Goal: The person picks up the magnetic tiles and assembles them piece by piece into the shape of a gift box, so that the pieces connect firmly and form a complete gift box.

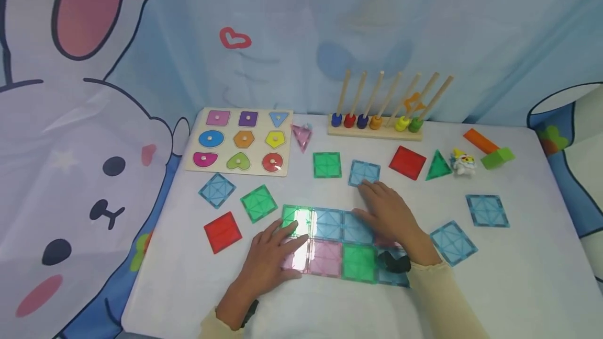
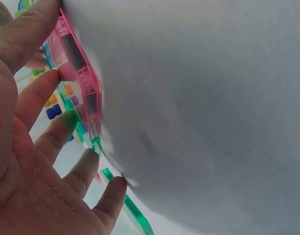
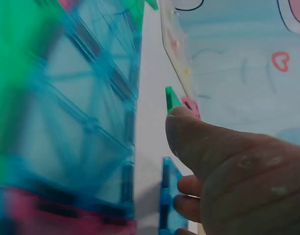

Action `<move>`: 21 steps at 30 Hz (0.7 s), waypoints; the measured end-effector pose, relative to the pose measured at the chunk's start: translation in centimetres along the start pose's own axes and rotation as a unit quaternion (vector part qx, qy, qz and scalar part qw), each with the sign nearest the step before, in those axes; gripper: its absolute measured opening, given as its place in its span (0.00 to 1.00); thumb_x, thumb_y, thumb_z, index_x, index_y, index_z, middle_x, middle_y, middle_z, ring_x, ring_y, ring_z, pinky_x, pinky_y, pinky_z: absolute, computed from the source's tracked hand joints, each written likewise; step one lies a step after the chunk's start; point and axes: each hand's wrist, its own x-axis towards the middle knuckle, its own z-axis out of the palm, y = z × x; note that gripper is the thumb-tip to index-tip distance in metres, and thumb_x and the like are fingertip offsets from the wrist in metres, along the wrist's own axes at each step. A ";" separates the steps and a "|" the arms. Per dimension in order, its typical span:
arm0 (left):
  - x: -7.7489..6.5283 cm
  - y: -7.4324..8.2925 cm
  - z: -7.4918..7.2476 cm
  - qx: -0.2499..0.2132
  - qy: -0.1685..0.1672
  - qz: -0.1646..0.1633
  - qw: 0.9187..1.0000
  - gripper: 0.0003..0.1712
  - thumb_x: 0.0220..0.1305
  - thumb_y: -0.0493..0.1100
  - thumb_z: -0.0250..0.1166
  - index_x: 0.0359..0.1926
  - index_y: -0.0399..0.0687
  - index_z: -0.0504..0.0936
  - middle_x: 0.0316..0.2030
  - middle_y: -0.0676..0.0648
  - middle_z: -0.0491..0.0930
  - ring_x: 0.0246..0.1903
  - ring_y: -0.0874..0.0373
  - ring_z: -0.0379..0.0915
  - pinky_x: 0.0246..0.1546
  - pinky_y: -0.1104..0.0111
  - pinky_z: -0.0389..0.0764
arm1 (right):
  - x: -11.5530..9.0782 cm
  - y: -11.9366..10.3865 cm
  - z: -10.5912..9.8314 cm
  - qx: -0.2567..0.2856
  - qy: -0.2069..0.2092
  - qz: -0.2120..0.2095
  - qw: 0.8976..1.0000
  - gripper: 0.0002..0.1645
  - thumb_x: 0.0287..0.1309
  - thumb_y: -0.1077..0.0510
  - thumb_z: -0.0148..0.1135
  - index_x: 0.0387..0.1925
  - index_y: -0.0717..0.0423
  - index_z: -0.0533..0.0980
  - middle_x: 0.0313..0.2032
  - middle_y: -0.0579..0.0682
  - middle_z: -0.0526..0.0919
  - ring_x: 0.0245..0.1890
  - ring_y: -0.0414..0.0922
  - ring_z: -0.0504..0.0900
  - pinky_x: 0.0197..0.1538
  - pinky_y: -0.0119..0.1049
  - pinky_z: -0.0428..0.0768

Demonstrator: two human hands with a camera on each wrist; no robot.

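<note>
Here's your panel of see-through plastic squares [image 1: 328,241], flat near the table's [image 1: 301,313] front edge, your left hand [image 1: 268,258] splayed across its left end, grasping nothing. Your right hand [image 1: 390,214] is loose too, fingertips touching a line-patterned blue square [image 1: 364,172] just beyond. A wooden peg rack [image 1: 367,132] lines the back edge.
</note>
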 end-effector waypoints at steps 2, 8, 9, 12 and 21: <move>0.2 -0.1 0.0 0.004 0.002 0.005 1.000 0.50 0.42 0.63 0.74 0.68 0.74 0.61 0.71 0.53 0.54 0.70 0.46 0.43 0.56 0.43 0.63 | -1.3 -0.3 0.1 0.015 0.001 -0.001 1.000 0.43 0.51 0.41 0.66 0.65 0.53 0.65 0.63 0.54 0.69 0.63 0.56 0.65 0.61 0.58 0.65; 0.7 -0.3 0.1 0.005 0.005 0.012 1.000 0.50 0.42 0.63 0.74 0.68 0.74 0.61 0.71 0.54 0.54 0.70 0.46 0.43 0.57 0.44 0.62 | -4.2 -2.0 0.8 0.001 -0.004 0.003 1.000 0.45 0.51 0.36 0.64 0.67 0.48 0.64 0.64 0.52 0.69 0.64 0.56 0.64 0.60 0.61 0.65; 0.7 -0.3 0.1 0.003 0.004 0.010 1.000 0.50 0.42 0.62 0.74 0.68 0.74 0.61 0.71 0.54 0.54 0.71 0.47 0.42 0.57 0.44 0.62 | -4.3 -2.3 0.8 -0.002 -0.005 0.002 1.000 0.45 0.51 0.35 0.64 0.67 0.48 0.64 0.64 0.51 0.68 0.65 0.55 0.64 0.60 0.61 0.65; 0.8 -0.4 0.0 -0.003 -0.003 0.006 1.000 0.50 0.43 0.62 0.74 0.68 0.75 0.60 0.71 0.55 0.53 0.71 0.47 0.41 0.58 0.43 0.61 | -3.9 -3.0 0.5 -0.006 0.004 -0.003 1.000 0.45 0.50 0.36 0.64 0.66 0.50 0.65 0.62 0.52 0.70 0.62 0.55 0.66 0.59 0.59 0.67; 0.9 0.2 -0.2 -0.014 -0.004 0.009 1.000 0.49 0.43 0.60 0.74 0.67 0.77 0.61 0.71 0.55 0.54 0.71 0.46 0.42 0.57 0.42 0.62 | 2.1 -4.9 -0.4 -0.007 0.014 -0.041 0.999 0.43 0.54 0.36 0.61 0.67 0.52 0.64 0.69 0.54 0.60 0.69 0.59 0.55 0.62 0.63 0.60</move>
